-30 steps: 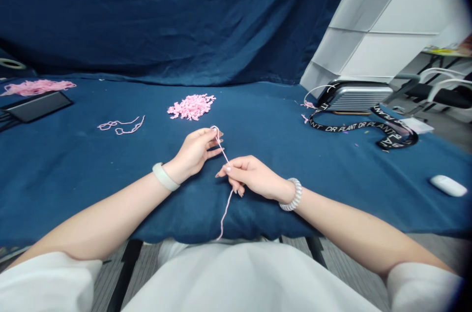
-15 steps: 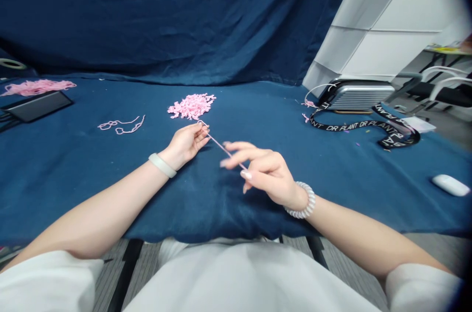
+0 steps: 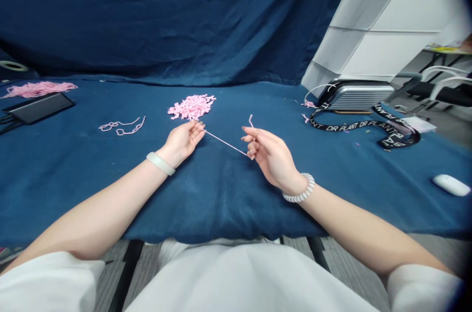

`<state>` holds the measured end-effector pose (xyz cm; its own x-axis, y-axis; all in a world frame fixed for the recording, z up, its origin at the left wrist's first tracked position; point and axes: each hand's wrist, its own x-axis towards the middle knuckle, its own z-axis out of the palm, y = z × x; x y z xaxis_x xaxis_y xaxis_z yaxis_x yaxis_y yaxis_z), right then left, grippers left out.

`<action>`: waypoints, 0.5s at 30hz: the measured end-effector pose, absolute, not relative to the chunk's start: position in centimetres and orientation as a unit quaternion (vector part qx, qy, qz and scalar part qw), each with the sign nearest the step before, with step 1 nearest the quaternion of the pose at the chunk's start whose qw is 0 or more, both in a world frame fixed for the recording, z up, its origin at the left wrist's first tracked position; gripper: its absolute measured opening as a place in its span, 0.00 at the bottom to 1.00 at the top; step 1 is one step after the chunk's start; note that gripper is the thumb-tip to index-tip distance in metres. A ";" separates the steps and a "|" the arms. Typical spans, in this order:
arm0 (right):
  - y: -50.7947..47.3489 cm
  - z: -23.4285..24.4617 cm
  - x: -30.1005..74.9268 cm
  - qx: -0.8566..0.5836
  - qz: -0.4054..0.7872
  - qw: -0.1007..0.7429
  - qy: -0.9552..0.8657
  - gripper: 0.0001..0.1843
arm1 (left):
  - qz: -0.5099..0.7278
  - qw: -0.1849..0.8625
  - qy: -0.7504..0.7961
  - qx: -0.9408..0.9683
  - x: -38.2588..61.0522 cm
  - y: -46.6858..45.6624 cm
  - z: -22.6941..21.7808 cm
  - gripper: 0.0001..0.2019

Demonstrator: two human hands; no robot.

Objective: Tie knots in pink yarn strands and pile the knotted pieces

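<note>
A thin pink yarn strand is stretched between my two hands above the blue cloth. My left hand pinches one end, just in front of a pile of short pink yarn pieces. With fingers curled, my right hand holds the other part of the strand, and a short tail sticks up past its fingertips. To the left of my left hand, loose pink yarn lengths lie curled on the cloth.
Pink yarn lies at the far left behind a dark flat device. On the right are a silver ribbed case, a black lettered strap and a white mouse. A blue curtain hangs behind.
My right hand has turned and risen slightly, its spread fingers now curled round the strand with a tail standing up. My left hand has barely shifted left.
</note>
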<state>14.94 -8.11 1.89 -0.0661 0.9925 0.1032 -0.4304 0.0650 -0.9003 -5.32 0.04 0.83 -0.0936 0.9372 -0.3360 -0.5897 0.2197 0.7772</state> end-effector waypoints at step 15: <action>-3.7 1.5 17.7 -0.388 0.561 0.668 -0.296 0.17 | 0.506 0.783 0.245 0.266 -4.9 -3.2 4.3 0.07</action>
